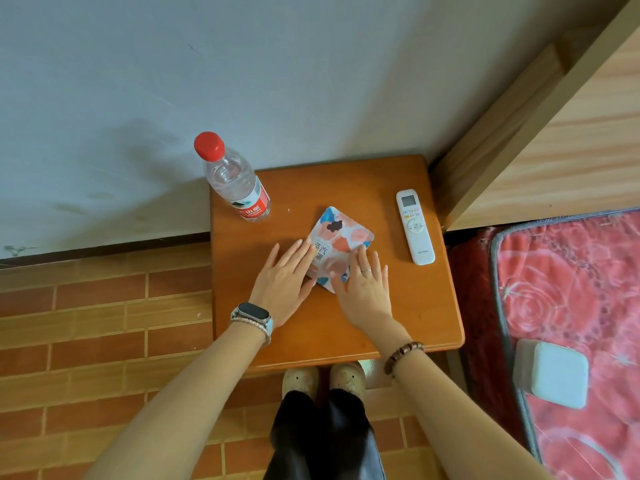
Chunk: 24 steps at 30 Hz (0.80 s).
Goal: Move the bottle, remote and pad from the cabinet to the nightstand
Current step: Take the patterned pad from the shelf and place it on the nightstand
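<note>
left hand [282,284]: fingers straight, flat on near-left edge of pad [337,245], gripping nothing. right hand [363,289]: fingers straight, resting on pad's near-right edge. pad: mid nightstand [415,306]. bottle [232,176]: upright, far-left corner of nightstand. remote [415,226]: flat, right side, apart from pad.

Soft even daylight, wide-angle edge distortion

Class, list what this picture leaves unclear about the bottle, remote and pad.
Head view:
1. Pad: near edges hidden under the left hand and right hand.
2. Remote: button labels too small to read.
3. Bottle: far side of label turned away.
</note>
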### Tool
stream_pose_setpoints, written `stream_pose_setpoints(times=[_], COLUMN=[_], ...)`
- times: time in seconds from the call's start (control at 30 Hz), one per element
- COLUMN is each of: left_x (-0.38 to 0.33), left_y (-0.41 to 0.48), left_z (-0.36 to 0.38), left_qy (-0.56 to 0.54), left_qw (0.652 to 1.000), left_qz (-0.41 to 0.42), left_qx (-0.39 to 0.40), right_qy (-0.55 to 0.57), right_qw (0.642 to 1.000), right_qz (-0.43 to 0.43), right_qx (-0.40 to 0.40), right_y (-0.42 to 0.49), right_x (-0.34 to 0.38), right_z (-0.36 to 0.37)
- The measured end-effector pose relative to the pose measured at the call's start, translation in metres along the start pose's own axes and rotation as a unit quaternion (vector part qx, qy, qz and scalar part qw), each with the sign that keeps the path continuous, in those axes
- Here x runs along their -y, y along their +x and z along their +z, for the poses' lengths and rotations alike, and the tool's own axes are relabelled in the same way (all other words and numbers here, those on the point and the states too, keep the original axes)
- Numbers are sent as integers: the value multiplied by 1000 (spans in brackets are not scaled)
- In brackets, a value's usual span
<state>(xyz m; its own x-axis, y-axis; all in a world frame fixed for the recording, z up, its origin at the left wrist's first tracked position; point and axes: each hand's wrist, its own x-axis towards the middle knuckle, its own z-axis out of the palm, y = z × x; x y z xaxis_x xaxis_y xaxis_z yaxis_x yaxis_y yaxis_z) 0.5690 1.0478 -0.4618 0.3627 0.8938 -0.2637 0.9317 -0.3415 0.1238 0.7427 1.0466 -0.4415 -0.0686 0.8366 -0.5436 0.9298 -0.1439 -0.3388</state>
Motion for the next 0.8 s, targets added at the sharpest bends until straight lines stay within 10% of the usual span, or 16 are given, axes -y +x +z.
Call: stream_pose_setpoints(times=[0.8], left_x=[-2], left_y=[9], left_z=[6], left_qy=[-15], left_qw=[996], left_qz=[-79], left_qx=[-23], right_qy=[-61], right_qw=[984], right_qz=[-153], right_qx=[-60], right_y=[34], right_x=[7], right_z=[-5])
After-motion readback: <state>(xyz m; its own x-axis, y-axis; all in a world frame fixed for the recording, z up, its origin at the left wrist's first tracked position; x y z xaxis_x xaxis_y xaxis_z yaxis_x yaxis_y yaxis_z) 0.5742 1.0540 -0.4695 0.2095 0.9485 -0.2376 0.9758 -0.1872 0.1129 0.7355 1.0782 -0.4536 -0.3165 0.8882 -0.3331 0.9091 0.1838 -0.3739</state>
